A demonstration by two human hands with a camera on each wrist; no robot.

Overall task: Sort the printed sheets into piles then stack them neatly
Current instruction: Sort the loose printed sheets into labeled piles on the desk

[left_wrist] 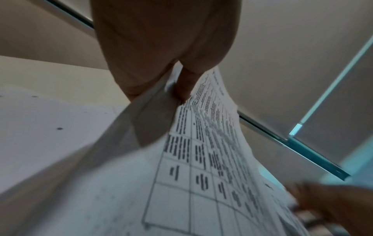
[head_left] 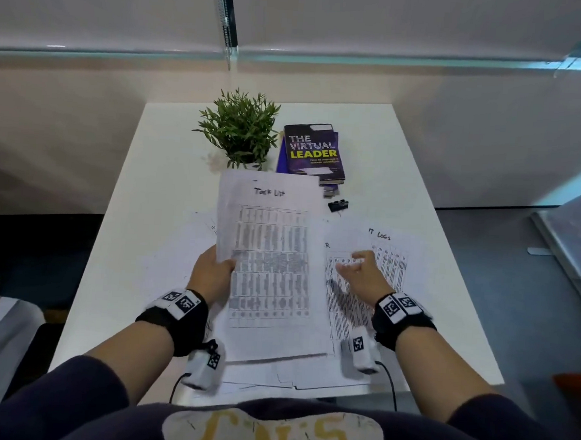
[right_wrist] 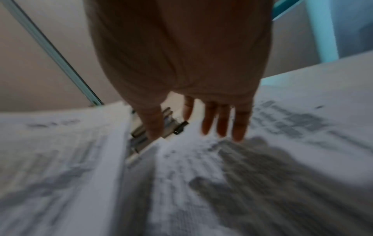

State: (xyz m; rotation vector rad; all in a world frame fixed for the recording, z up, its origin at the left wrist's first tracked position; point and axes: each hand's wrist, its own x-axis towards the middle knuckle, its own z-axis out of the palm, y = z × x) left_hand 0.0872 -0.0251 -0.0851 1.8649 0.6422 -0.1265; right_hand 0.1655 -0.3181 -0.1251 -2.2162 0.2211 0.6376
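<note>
- The left hand (head_left: 213, 266) grips a bundle of printed sheets (head_left: 269, 266) by its left edge, thumb on top and fingers underneath — the left wrist view shows the thumb (left_wrist: 184, 86) pressed on the printed table.
- This bundle, headed "Task List" in handwriting, is lifted off the white table (head_left: 372, 139) and tilts toward the person, its near end over the loose papers (head_left: 306, 379) by the table's front edge.
- The right hand (head_left: 364, 275) is empty, fingers (right_wrist: 222, 121) spread and nearly straight, just above the right pile (head_left: 388, 260) (its top sheet reads "IT Logs"); whether it touches the paper is unclear.
- More sheets (head_left: 179, 243) lie flat left of the held bundle.
- Beyond the papers: a potted plant (head_left: 240, 128), stacked books (head_left: 312, 153) and a black binder clip (head_left: 337, 205).
</note>
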